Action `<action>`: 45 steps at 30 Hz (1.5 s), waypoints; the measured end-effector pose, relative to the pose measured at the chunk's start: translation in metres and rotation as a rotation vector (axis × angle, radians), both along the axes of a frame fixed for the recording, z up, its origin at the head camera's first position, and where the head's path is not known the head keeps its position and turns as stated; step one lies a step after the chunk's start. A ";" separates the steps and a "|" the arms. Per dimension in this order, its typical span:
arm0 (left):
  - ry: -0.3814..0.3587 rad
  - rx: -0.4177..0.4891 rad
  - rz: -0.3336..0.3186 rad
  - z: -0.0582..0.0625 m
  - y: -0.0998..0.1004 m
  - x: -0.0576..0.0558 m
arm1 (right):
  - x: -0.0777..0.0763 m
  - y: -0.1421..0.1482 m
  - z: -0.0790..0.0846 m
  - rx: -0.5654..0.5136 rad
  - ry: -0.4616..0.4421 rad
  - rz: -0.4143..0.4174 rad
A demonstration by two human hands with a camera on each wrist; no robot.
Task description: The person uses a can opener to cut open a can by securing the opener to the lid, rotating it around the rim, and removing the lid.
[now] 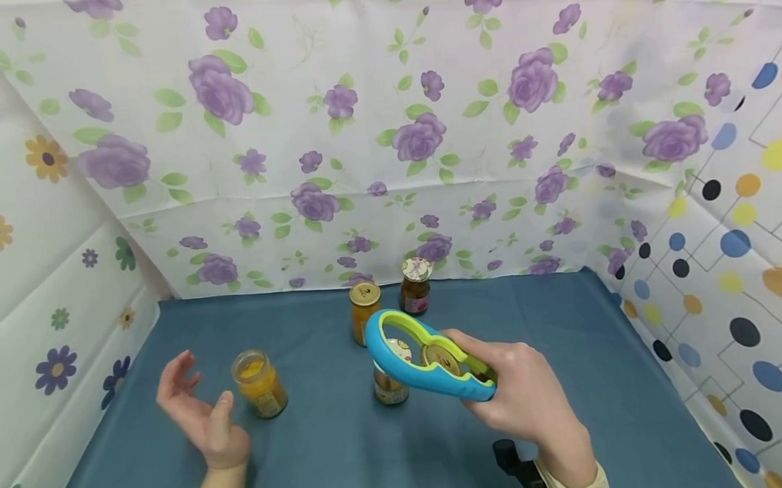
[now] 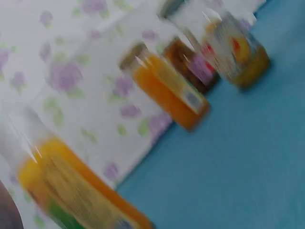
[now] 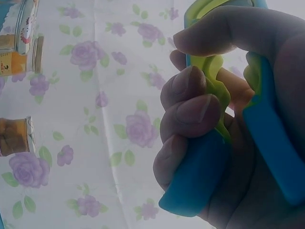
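My right hand (image 1: 521,392) grips a blue and green jar opener (image 1: 404,365), its fingers curled round the handles in the right wrist view. A gold lid (image 1: 440,358) shows through the opener's gap; whether it is clamped there I cannot tell. To the left stands a lidless glass jar (image 1: 260,383) with yellow-orange contents. My left hand (image 1: 204,416) is raised beside that jar, apart from it, fingers loosely bent and holding nothing. Partly hidden behind the opener is an upright jar (image 1: 390,390) with a patterned lid.
At the back are an orange-filled jar (image 1: 366,312) with a gold lid and a dark jar (image 1: 415,287) with a patterned lid. All stand on a blue cloth (image 1: 322,454). Patterned sheets (image 1: 358,128) hang behind and at both sides.
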State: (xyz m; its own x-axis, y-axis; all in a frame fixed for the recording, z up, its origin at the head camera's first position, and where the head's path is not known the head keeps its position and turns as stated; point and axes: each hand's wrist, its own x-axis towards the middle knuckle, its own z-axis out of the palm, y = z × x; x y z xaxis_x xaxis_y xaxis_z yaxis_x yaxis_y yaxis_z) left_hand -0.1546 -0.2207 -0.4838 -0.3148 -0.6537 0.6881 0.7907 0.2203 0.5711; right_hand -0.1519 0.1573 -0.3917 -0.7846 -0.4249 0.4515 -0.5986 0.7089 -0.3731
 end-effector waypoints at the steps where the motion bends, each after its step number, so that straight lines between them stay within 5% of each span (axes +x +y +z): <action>1: 0.028 0.013 0.012 0.007 0.003 0.001 | 0.000 0.000 0.000 -0.002 0.001 -0.003; 5: 0.114 0.031 0.048 0.032 0.018 0.004 | -0.001 0.002 0.001 -0.001 -0.006 -0.007; 9: 0.196 0.018 0.011 0.049 0.041 0.002 | -0.001 0.005 0.001 0.005 -0.010 -0.015; 17: 0.316 -0.022 -0.312 0.060 0.081 0.002 | -0.002 0.007 0.001 -0.002 -0.008 -0.019; 20: 0.208 -0.065 -0.463 0.053 0.092 0.008 | -0.002 0.006 0.001 -0.011 -0.007 -0.013; 26: -0.267 -0.123 -0.705 0.044 0.109 0.020 | 0.000 0.005 0.001 -0.015 -0.009 0.003; 30: -0.497 -0.070 -0.834 0.045 0.120 0.023 | 0.001 0.005 0.002 -0.016 -0.015 0.003; 38: -0.758 0.072 -1.067 0.046 0.133 0.023 | 0.001 0.003 0.002 -0.003 -0.010 0.000; 45: -0.809 0.131 -1.268 0.044 0.136 0.025 | 0.003 0.002 0.002 0.000 -0.013 0.000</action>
State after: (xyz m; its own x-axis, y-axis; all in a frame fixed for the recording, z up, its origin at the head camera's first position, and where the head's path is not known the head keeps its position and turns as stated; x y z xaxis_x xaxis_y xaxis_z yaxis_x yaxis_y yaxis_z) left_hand -0.1301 -0.0847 -0.4394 -0.9559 0.2930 0.0181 -0.1158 -0.4331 0.8939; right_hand -0.1489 0.1594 -0.3900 -0.7902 -0.4249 0.4416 -0.5938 0.7089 -0.3806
